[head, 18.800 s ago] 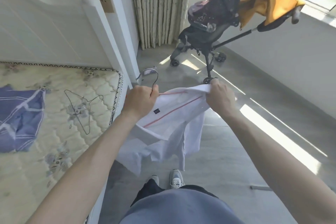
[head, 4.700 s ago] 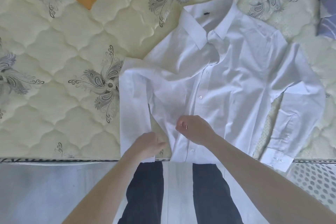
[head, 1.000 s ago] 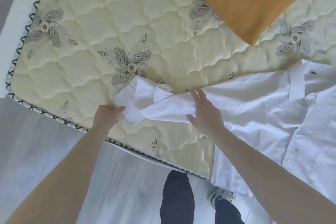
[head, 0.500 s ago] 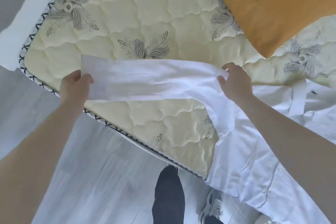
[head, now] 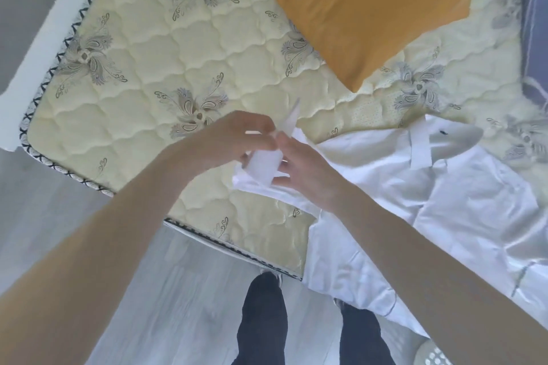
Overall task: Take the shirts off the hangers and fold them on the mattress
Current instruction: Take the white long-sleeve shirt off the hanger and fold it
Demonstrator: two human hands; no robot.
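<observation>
Pinching the sleeve (head: 264, 166) at mid-frame, we have our left grip (head: 225, 142) and right grip (head: 305, 175) both clamped on it; the white shirt (head: 444, 201) lies on the mattress (head: 133, 115) at right, hem overhanging.

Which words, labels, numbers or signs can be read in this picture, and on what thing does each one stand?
No text can be read anywhere in this view.
The small dark tag at the collar of the white shirt: too small to read.
The mattress: only printed flower ornaments, no letters.
The orange pillow: plain, no text.
</observation>
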